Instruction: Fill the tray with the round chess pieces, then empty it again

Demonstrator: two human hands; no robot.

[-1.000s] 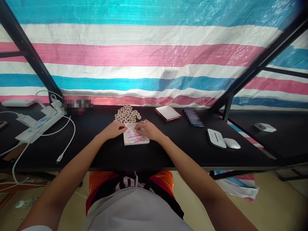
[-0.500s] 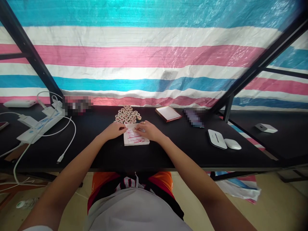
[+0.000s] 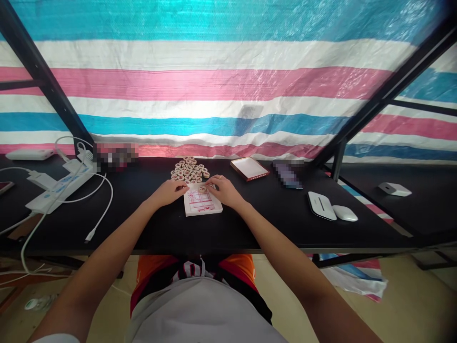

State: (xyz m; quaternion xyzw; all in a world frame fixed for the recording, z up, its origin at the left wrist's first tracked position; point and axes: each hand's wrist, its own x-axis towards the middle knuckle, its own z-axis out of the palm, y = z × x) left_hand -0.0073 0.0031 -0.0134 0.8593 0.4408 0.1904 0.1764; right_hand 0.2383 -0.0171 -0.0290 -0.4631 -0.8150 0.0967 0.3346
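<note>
A shallow white box (image 3: 203, 202) with red line markings on its inside lies on the black table in front of me. One round xiangqi piece (image 3: 202, 189) rests face up in its upper part. My left hand (image 3: 169, 192) is closed at the box's upper left edge, thumb and fingers pinched on the rim. Just right of the single piece is my right hand (image 3: 224, 190), its thumb and fingertips slightly apart over the upper right corner. Directly behind the box is a cluster of several xiangqi pieces (image 3: 188, 167), most with their characters facing up.
An open box lid (image 3: 250, 169) lies at the back right, beside a blurred dark object (image 3: 287, 174). Farther right are a white device (image 3: 322, 206) and a white mouse (image 3: 345, 213). A power strip (image 3: 60, 190) with loose white cables (image 3: 111, 197) occupies the left side.
My right hand has drawn back slightly up and right from the single piece, which now shows fully in the box. The box has shifted very slightly right; my left hand stays at its edge.
</note>
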